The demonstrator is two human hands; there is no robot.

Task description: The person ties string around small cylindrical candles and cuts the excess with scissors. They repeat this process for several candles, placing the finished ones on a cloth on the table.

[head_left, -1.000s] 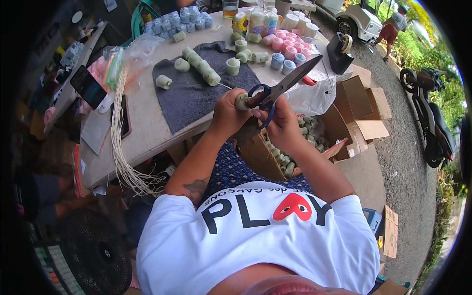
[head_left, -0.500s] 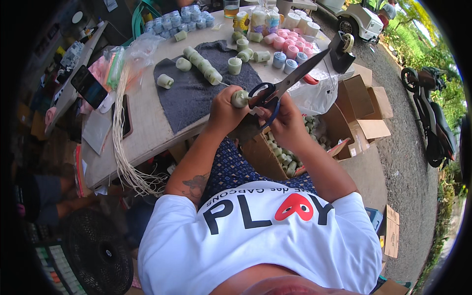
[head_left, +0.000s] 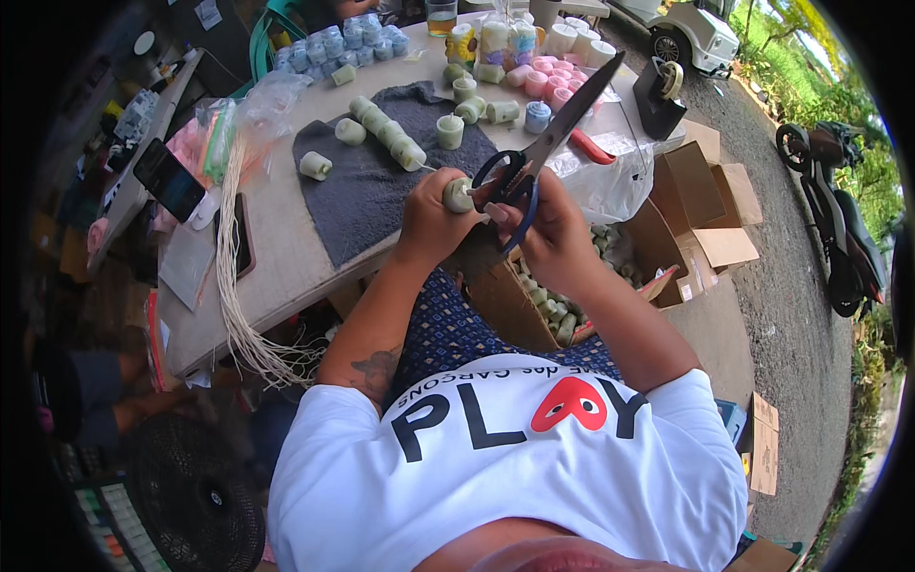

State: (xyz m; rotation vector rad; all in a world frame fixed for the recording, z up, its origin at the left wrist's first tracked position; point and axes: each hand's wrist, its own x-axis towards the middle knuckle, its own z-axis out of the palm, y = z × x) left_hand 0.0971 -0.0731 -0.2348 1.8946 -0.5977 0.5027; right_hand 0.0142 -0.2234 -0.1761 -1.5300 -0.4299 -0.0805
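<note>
Head view: a small pale green cylinder [head_left: 457, 194] sits in the left hand [head_left: 431, 212], above the near edge of the table, with that hand's fingers wrapped closely around it. Just beside it, the fingers of the right hand [head_left: 553, 229] grip the dark blue handles of a pair of scissors [head_left: 536, 160], whose blades point up and to the right, away from the cylinder. Whether the blades are parted is hard to tell.

A thin white cord [head_left: 428, 169] runs between the left hand and a row of matching green cylinders [head_left: 388, 133], set end to end on a dark grey cloth [head_left: 345, 217]. More green ones stand or lie singly around that row. The cloth is spread on the pale table [head_left: 286, 286].

Farther back are blue pieces in a cluster [head_left: 334, 46], pink ones [head_left: 550, 79] and a glass of amber liquid [head_left: 441, 21]. To the right, a red handle [head_left: 592, 147] lies by a clear plastic bag [head_left: 615, 186], near a black tape dispenser [head_left: 656, 103]. On the left, a bundle of pale strings [head_left: 229, 243] hangs over the table's edge, beside a dark phone [head_left: 172, 181]. Beneath the right forearm, an open cardboard box [head_left: 505, 303] holds many green pieces.
</note>
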